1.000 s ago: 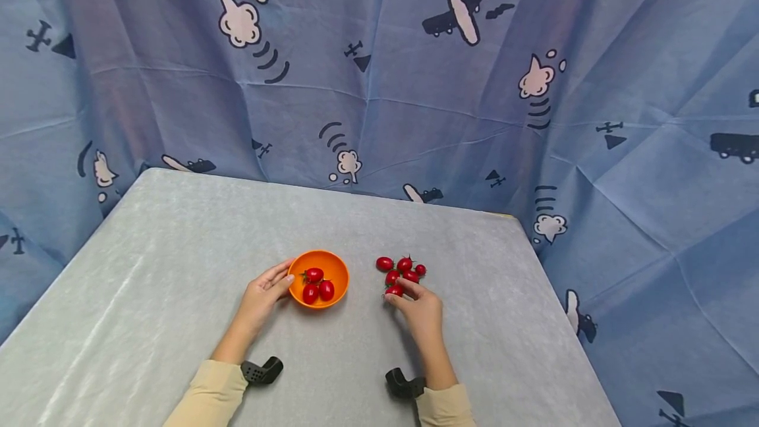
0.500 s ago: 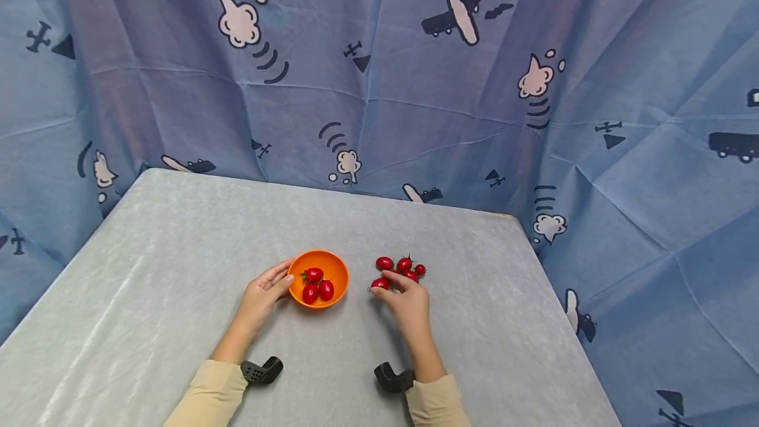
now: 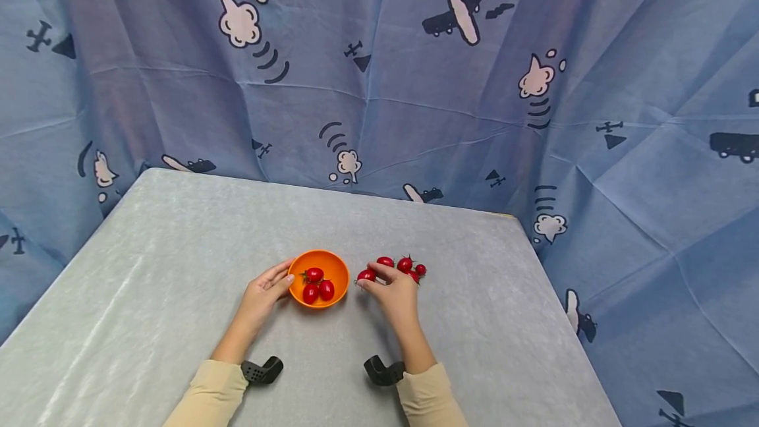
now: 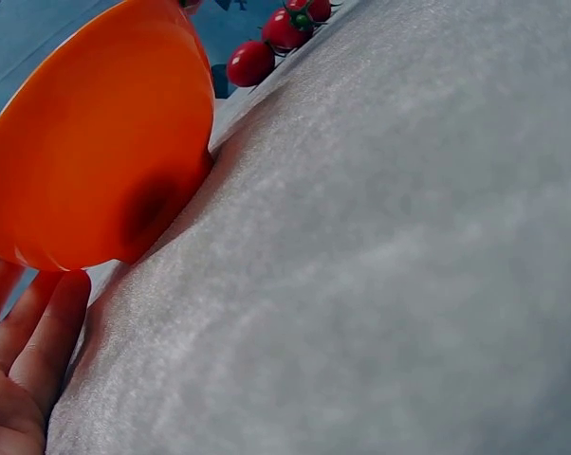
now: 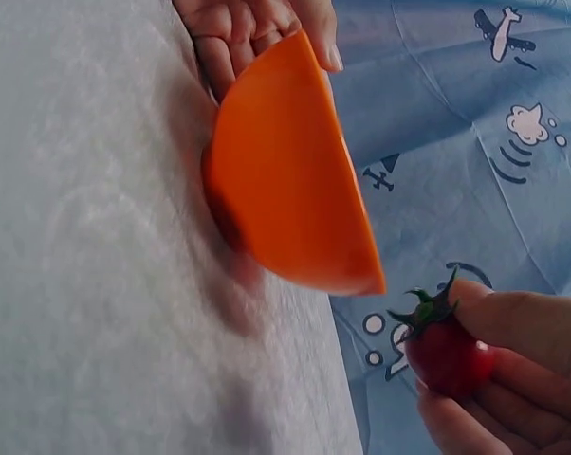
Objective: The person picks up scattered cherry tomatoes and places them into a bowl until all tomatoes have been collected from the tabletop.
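My left hand grips the left side of an orange bowl, thumb at the rim and fingers on the outside. Three red cherry tomatoes lie in the bowl. Just to the right of it, my right hand pinches another cherry tomato between thumb and fingers. In the right wrist view this tomato, with its green stem leaves, is raised off the table near the bowl's rim. A loose group of cherry tomatoes rests on the table behind the right hand, partly hidden by it.
The table has a pale grey cover. Behind it hangs a blue curtain printed with planes and clouds. Black wrist devices sit at both wrists, next to beige sleeves.
The right hand has picked a cherry tomato from the group and carried it left towards the bowl. The left hand and the bowl have stayed in place.
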The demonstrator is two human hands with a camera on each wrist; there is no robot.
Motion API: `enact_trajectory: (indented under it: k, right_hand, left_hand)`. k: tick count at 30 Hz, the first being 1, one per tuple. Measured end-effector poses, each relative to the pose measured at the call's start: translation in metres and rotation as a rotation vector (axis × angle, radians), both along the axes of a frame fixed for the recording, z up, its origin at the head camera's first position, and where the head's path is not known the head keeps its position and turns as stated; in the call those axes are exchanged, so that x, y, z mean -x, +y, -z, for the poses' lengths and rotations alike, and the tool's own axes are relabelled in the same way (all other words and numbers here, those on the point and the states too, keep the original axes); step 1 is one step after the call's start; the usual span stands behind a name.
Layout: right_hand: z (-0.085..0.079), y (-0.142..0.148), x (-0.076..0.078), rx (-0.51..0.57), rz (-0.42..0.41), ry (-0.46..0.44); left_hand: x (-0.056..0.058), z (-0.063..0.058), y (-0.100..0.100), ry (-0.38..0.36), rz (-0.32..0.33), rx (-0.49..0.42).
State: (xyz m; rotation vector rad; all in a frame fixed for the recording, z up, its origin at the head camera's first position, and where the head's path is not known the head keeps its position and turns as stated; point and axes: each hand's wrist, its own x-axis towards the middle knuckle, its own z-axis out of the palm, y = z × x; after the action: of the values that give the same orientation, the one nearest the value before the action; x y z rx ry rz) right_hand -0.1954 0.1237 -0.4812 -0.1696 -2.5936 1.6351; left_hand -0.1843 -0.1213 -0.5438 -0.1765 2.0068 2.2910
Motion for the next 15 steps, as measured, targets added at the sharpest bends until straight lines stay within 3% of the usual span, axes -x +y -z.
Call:
enact_trajectory:
  k: [15]
  right_hand:
    - [-0.005,-0.02,0.003,0.053,-0.085,0.038]
  left_hand:
    - [0.0,0.002,0.002,0.03,-0.006,-0.011]
